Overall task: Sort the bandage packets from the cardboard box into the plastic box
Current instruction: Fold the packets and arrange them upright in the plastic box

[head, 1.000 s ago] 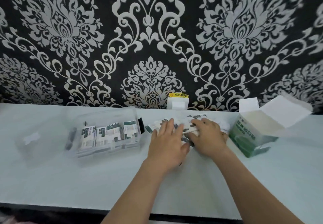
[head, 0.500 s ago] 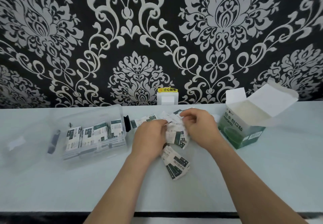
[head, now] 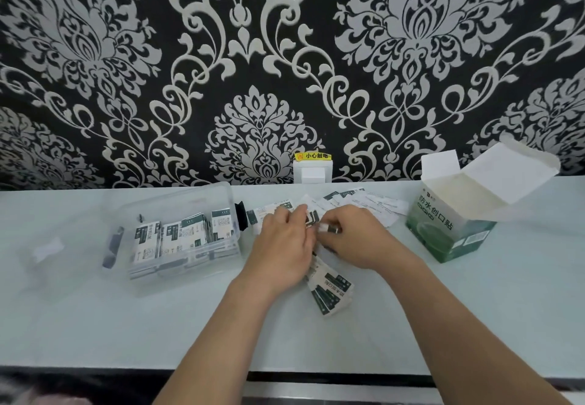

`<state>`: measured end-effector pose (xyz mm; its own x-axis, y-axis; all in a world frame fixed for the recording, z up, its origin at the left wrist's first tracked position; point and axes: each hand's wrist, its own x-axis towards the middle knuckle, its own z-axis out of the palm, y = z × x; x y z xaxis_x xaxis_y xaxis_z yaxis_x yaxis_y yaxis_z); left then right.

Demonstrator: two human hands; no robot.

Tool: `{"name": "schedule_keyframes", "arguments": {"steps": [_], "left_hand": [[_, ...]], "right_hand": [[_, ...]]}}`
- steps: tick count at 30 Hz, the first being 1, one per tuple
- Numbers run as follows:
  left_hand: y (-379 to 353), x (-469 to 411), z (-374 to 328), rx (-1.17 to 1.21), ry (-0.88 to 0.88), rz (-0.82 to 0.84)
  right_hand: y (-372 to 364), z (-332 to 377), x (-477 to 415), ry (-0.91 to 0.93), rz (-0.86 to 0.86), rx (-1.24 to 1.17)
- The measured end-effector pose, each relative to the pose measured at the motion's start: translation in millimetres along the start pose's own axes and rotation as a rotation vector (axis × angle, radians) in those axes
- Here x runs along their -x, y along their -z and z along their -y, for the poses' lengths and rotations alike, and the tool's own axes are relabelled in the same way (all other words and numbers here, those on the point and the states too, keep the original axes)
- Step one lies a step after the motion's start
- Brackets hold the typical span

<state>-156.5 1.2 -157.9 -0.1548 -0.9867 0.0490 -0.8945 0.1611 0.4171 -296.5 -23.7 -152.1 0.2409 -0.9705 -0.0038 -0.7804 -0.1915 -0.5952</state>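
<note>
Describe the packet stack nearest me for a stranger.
On the table, between the clear plastic box and the green cardboard box, are the left hand and right hand. The fanned packet stack lies nearer the front edge than them, unlike the loose packets by the wall.

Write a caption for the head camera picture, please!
Left hand and right hand hold bandage packets between the plastic box and cardboard box.

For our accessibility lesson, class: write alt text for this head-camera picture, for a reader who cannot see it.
A person's left hand and right hand hold a bunch of bandage packets over a pale table. A clear plastic box with packets inside sits to the left, and an open green cardboard box to the right, before patterned wallpaper.
</note>
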Motion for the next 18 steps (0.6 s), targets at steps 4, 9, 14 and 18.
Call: {"name": "schedule_keyframes", "arguments": {"steps": [4, 9, 14, 18], "left_hand": [[5, -1, -15, 0.583, 0.198, -0.173], [9, -2, -25, 1.187, 0.411, -0.186], [12, 0, -38, 1.216, 0.453, -0.170], [17, 1, -38, 1.332, 0.494, -0.217]], "right_hand": [[12, 3, 4, -0.247, -0.053, -0.690], [4, 18, 12, -0.155, 0.023, -0.722], [-24, 34, 10, -0.134, -0.028, -0.684], [-34, 39, 6, -0.198, -0.033, -0.818]]}}
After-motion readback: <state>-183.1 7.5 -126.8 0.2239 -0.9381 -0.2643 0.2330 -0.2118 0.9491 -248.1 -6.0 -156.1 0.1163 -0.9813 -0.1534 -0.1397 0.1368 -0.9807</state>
